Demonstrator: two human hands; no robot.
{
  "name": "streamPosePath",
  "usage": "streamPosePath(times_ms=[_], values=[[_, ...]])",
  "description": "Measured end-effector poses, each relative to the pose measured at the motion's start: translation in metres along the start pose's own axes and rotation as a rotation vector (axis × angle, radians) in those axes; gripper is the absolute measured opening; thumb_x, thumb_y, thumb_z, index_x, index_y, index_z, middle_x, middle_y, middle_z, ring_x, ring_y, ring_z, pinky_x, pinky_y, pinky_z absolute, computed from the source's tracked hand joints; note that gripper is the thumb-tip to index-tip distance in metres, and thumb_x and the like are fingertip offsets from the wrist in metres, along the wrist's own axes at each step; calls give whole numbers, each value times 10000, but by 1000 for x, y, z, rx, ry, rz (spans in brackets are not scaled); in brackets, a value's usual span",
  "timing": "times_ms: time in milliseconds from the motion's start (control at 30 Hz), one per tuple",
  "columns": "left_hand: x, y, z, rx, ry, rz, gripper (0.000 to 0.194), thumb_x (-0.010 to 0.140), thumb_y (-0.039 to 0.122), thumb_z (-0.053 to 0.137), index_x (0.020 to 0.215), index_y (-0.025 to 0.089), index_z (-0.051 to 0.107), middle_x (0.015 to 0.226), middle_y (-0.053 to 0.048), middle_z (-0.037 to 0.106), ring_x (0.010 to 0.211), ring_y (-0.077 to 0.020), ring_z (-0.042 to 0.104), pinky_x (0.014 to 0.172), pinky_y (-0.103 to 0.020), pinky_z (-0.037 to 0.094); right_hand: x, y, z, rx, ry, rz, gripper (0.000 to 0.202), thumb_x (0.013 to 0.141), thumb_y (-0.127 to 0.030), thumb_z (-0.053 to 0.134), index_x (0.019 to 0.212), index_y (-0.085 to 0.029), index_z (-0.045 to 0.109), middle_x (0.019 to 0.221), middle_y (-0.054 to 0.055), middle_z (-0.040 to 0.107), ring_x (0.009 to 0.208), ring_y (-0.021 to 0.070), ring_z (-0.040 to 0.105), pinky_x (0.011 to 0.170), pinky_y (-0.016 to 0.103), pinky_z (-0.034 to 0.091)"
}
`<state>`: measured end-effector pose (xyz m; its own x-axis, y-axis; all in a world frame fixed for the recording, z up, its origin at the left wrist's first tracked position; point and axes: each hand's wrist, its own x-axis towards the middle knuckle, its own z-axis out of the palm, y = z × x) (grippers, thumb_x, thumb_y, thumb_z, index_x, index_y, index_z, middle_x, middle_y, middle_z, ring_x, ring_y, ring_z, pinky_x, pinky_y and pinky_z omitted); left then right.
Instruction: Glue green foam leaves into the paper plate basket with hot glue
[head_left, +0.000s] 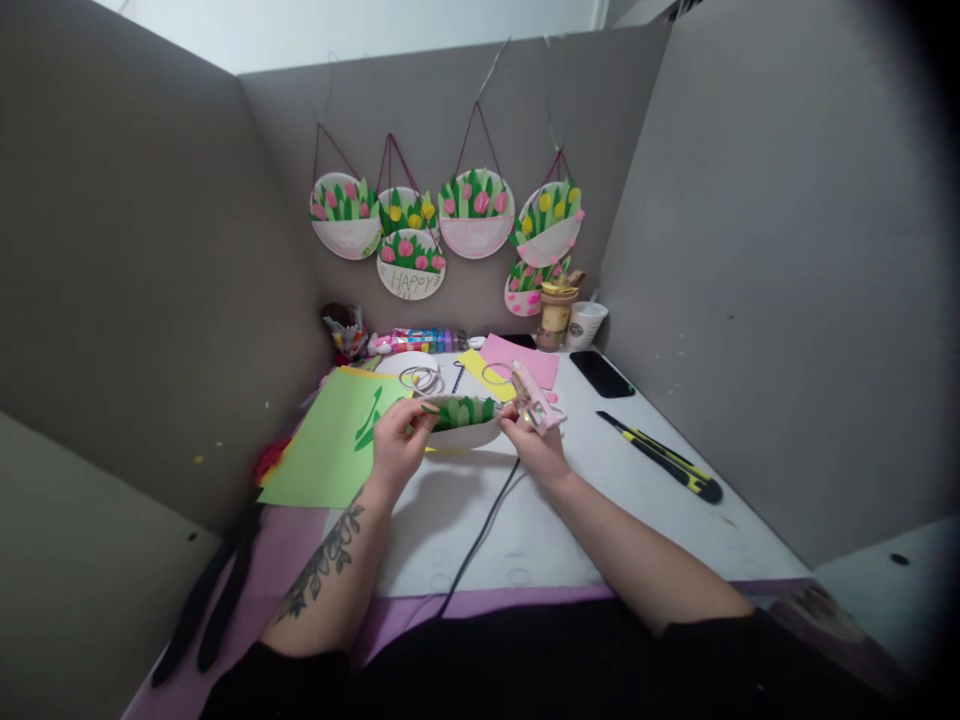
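Observation:
A white paper-plate pocket point(465, 436) with green paper leaves point(461, 411) along its top is held up over the white table between both hands. My left hand point(401, 440) pinches its left edge, thumb and fingers pressed together. At the right edge, my right hand point(531, 440) grips the plate with its fingertips. A pink glue gun point(532, 398) shows right at my right hand, overlapping it; whether the hand also holds it is hard to tell. A dark cord point(487, 525) runs from there toward the front edge.
Green sheets point(319, 430) lie at left, pink point(525, 360) and yellow paper point(486, 374) behind the hands. A black-and-yellow cutter point(664, 457) and a phone point(601, 373) are at right. A cup point(586, 325) stands at the back. Finished flower plates point(476, 235) hang on the grey partition point(277, 110).

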<state>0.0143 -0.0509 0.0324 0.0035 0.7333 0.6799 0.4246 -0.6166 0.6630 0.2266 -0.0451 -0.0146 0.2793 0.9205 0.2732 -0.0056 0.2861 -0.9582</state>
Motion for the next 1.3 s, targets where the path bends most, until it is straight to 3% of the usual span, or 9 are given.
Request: streamPosePath(times_ms=[367, 533, 700, 1067, 1300], values=[[-2, -9, 7, 61, -35, -105, 85, 780, 296, 655, 752, 230, 702, 724, -13, 654, 630, -145, 526, 659, -262, 421, 2, 10, -1, -13, 0, -32, 194, 711, -281, 707, 864, -221, 604, 865, 14, 628, 864, 192, 598, 883, 386, 479], [-4, -9, 11, 97, -95, -157, 89, 767, 291, 670, 708, 235, 707, 621, -5, 619, 642, -168, 549, 644, -262, 399, 1, 5, 0, -11, -12, -36, 162, 715, -258, 692, 837, -219, 594, 861, 23, 618, 864, 200, 596, 871, 392, 473], [-7, -12, 15, 186, -181, -205, 86, 772, 310, 682, 760, 235, 722, 683, -14, 671, 621, -160, 546, 621, -256, 373, 0, 4, 0, -6, -7, -39, 183, 714, -250, 693, 865, -220, 595, 854, 22, 625, 849, 198, 597, 869, 397, 468], [-7, -16, 17, 336, -228, -107, 99, 809, 274, 649, 784, 211, 721, 843, -49, 666, 744, -175, 580, 644, -261, 385, 2, 7, 1, 25, 1, -22, 198, 700, -258, 705, 858, -210, 594, 851, 14, 616, 851, 189, 597, 864, 378, 469], [-6, -16, 18, 481, -263, -94, 152, 858, 280, 593, 830, 182, 705, 795, -38, 645, 740, -165, 584, 668, -271, 412, 2, 10, 0, 39, -14, -34, 182, 700, -277, 713, 828, -203, 605, 835, 15, 624, 826, 188, 591, 833, 373, 467]])
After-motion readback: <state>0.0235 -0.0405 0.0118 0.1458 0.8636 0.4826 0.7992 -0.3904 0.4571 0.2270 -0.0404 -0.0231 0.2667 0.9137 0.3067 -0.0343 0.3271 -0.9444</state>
